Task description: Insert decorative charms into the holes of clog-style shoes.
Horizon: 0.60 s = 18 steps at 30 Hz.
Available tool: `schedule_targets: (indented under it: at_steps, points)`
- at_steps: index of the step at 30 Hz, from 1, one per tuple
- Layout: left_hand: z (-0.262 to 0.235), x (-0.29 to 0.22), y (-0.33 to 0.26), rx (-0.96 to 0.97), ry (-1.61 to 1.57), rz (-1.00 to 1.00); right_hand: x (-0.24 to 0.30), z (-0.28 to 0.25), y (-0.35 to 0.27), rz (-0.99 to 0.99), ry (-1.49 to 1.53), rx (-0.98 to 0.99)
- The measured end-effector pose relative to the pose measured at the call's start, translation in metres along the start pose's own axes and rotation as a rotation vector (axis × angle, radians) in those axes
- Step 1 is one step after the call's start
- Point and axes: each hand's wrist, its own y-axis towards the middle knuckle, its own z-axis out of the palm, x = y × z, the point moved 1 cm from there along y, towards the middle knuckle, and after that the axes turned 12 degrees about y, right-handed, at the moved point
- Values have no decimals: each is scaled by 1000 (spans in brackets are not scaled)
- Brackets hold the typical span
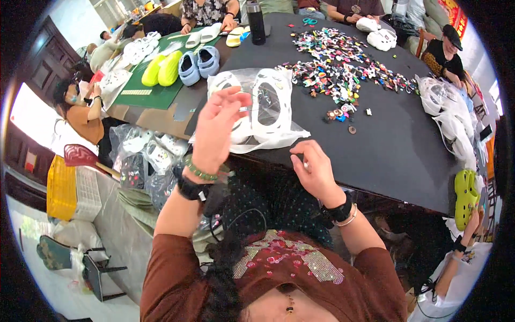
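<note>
Left hand: the left hand (217, 129) is raised above the near edge of the bench (397, 145), fingers loosely curled with thumb and forefinger drawn together; whether it pinches a thin pin or wire I cannot tell, since only a faint pale line shows past the fingertips
Right hand: the right hand (316, 169) rests at the bench edge, fingers curled in and pressed together as if nipping something tiny; what sits in the grip is hidden
Bagged shoes: 2 white clogs in a clear plastic bag (265, 107) lie just beyond both hands, the bag's loose edge trailing to the rim of the bench
Charm pile: a broad scatter of small coloured charms (343, 67) covers the middle of the bench, with a few loose pieces (338, 115) strayed nearer the bag
Neighbours: blue clogs (198, 64) and yellow-green clogs (161, 70) sit on a green mat (155, 94) to the left; a dark bottle (256, 21) stands further back
Risk 1: a small piece held this close to the edge could slip and fall into the lap or onto the floor
Risk 2: the slick bag overhangs the rim, so a tug or a passing sleeve might slide the clogs off
Risk 3: a forearm swept forward could scatter the nearest charms
</note>
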Motion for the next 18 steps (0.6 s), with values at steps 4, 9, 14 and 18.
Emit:
schedule_targets:
  at_steps: [4, 9, 14, 18]
  points:
    - [-32, -1, -26, -190, 874, 444, 25, 2, 18, -118, -148, -89]
    - [-34, 15, -51, -220, 1500, 694, 32, 16, 25, -289, -287, 165]
    - [-32, 23, -43, -221, 1744, 781, 30, 26, 14, -116, -429, 300]
    - [-40, 33, -29, -179, 1715, 753, 16, 12, 5, -74, -534, 416]
